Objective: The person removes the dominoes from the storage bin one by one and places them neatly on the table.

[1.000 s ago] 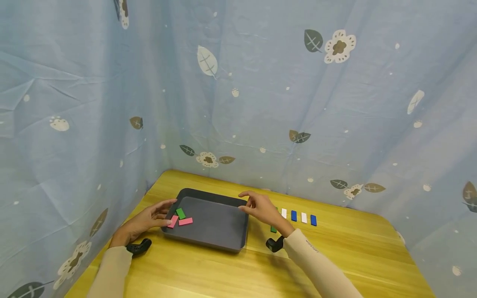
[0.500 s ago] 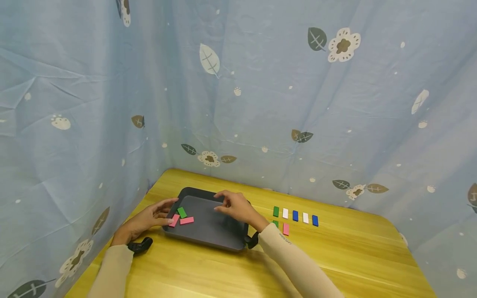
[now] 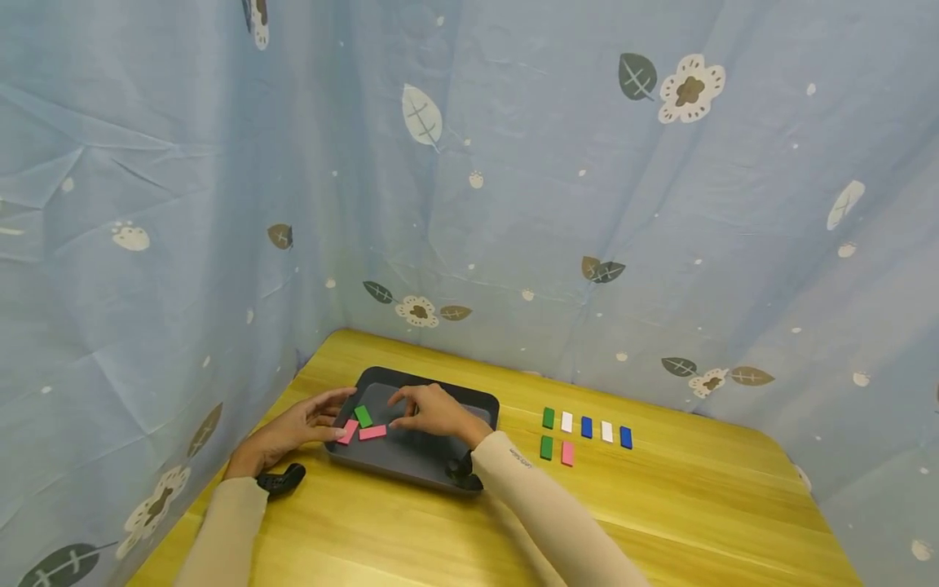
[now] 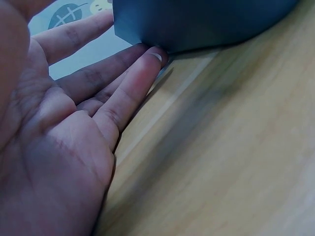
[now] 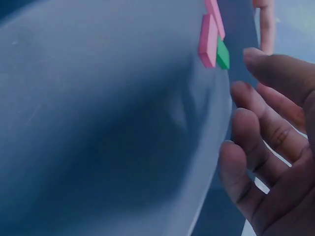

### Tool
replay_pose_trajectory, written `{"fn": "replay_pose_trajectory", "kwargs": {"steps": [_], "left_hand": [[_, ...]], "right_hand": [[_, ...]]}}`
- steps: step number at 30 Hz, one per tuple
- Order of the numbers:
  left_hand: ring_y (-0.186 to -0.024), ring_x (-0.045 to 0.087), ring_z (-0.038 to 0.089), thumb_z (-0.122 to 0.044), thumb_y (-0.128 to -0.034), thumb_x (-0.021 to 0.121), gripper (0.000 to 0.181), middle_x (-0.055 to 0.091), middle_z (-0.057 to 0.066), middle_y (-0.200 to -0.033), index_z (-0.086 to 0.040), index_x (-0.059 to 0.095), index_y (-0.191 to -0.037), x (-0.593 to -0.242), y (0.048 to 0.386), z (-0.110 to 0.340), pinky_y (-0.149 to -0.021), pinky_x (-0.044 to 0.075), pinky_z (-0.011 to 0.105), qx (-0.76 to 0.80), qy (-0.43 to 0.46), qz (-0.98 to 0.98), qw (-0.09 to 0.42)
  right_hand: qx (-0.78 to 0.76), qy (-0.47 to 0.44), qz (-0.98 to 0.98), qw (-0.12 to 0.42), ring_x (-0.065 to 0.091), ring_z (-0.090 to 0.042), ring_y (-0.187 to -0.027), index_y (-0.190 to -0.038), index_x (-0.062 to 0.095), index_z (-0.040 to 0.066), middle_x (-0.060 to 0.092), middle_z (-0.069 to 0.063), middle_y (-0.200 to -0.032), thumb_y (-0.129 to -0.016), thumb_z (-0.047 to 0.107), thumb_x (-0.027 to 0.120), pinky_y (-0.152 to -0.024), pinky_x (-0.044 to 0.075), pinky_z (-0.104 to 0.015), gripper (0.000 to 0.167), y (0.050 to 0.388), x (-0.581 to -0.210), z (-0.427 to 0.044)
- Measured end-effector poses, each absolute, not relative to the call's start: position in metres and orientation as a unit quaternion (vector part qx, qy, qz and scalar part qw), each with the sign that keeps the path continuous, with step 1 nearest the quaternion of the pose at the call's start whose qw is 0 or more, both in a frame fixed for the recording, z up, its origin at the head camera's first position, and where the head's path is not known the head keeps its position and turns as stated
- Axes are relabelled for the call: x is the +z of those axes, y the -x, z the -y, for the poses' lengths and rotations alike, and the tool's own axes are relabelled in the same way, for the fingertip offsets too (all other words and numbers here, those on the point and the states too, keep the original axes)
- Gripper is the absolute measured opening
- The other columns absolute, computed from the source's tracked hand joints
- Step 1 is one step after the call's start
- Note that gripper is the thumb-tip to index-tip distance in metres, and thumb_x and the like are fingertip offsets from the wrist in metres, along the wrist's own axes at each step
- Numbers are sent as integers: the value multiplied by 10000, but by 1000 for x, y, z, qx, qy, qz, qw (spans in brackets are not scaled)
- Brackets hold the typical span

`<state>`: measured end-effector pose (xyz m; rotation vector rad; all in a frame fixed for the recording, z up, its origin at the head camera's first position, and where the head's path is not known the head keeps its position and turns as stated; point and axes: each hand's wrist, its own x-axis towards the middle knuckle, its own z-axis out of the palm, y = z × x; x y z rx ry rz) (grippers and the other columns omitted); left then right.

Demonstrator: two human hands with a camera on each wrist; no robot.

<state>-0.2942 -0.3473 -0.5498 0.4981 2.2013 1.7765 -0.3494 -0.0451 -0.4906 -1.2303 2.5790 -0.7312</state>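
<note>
The right hand (image 3: 438,413) is held above the dark tray (image 3: 389,470), palm turned inward; its fingers are loosely bent, thumb and index stand apart, and nothing is grasped. Just ahead of the thumb tip lies the nearer pink block (image 3: 372,433); slightly beyond it, the green block (image 3: 363,417) and the far pink block (image 3: 348,432) are seen. For a clean pick-up, the nearer pink block is probably best taken by its long edges, the fingertips lowered until they almost brush the tray floor, so that its neighbours are not nudged. Whether the three blocks touch one another cannot be told.

The left hand (image 3: 297,428) is laid at the tray's side edge, relaxed fingertips against the outer wall, the thumb over the rim beside the far pink block; no firm grip is shown. Light steadying pressure there should keep the tray from sliding.

In the tray only these three blocks are seen, all gathered near the left thumb; part of its floor is hidden by the right hand. Well to the right of the right hand, seven further blocks (image 3: 587,427) are set out in two rows on the table (image 3: 623,522).
</note>
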Motion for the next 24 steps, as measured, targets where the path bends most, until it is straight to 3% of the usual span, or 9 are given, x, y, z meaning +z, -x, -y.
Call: {"fn": "replay_pose_trajectory", "kwargs": {"steps": [8, 16, 20, 24], "left_hand": [[-1314, 432, 379, -150, -985, 721, 768, 331, 196, -1568, -203, 309, -1631, -552, 294, 345, -980, 487, 400, 616, -172, -757, 137], [-1310, 453, 363, -161, -977, 734, 769, 344, 184, -1573, -204, 324, -1627, -553, 296, 343, -977, 492, 397, 607, -175, -765, 128], [-1316, 448, 378, -157, -974, 737, 772, 331, 174, -1593, -199, 325, -1626, -553, 296, 344, -977, 494, 403, 608, -177, -764, 124], [-1322, 440, 381, -151, -975, 734, 778, 301, 172, -1614, -185, 314, -1629, -553, 294, 347, -974, 499, 384, 612, -179, -760, 125]], "right_hand": [[-236, 414, -869, 133, 611, -1, -681, -1261, 720, 144, 671, 113, -807, -945, 264, 779, -634, 500, -183, 343, 353, -505, 62], [-219, 398, -885, 104, 590, -4, -678, -1074, 767, 187, 670, 114, -801, -946, 279, 778, -628, 484, -189, 158, 355, -510, 59], [-215, 360, -903, 96, 579, -34, -666, -1004, 752, 189, 643, 112, -788, -926, 327, 796, -618, 480, -217, 165, 355, -506, 51], [-227, 354, -899, 123, 586, -53, -662, -919, 733, 202, 643, 118, -779, -910, 367, 808, -614, 484, -223, 181, 356, -502, 45]]}}
